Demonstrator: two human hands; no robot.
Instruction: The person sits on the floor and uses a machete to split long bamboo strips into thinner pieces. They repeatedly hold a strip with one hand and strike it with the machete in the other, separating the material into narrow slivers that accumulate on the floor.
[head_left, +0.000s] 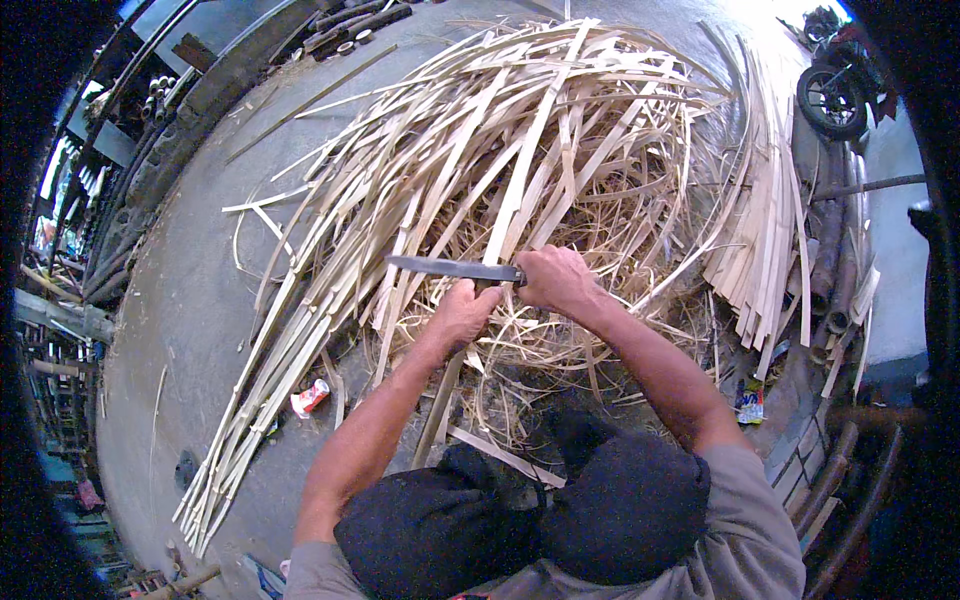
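Note:
My right hand (pixel 558 278) is closed around the handle of a long knife (pixel 450 268). Its dark blade points left, lying crosswise just beyond my left hand (pixel 465 312). The fingers of that hand are wrapped around a pale bamboo strip (pixel 512 215). The strip runs away from me under the blade, and a lower length shows between my left wrist and my knees. Where the edge meets the strip is too small to make out. A large heap of split bamboo strips (pixel 450 150) spreads in front of both hands, with thin curled shavings (pixel 600 230) among it.
A bundle of wider strips (pixel 765 230) lies at the right, beside dark pipes (pixel 828 240) and a wheel (pixel 832 103). On the floor (pixel 190 290) at left is a red-and-white crumpled wrapper (pixel 309 398). A coloured packet (pixel 750 402) lies near my right elbow.

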